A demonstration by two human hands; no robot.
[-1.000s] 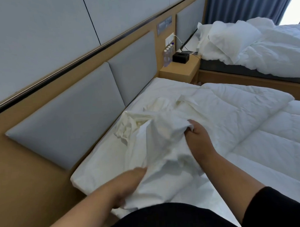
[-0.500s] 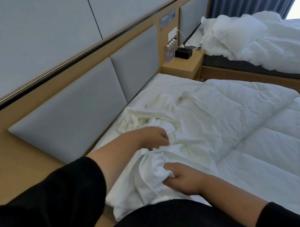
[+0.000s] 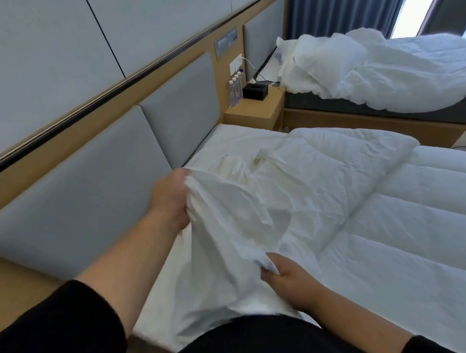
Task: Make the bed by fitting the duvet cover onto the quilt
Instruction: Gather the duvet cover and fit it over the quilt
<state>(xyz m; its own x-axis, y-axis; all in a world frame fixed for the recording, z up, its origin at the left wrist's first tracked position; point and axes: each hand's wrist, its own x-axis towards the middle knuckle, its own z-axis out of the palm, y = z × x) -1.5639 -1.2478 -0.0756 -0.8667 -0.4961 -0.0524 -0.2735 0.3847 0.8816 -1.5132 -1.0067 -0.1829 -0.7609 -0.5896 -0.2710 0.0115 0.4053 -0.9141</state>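
Hotel bed, quilt spread right. Both the left hand and right hand have fingers bunched tight on the crumpled duvet cover near the headboard; twisted like this, corners could easily mismatch.

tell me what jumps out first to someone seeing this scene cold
The eye lands first on the crumpled thin white duvet cover bunched at the near bed's head end, gripped by the left hand by the grey headboard and by the right hand nearer the body. Beside it, right, lies the puffy white channel-stitched quilt. Beyond a wooden nightstand, a second bed carries heaped white bedding.
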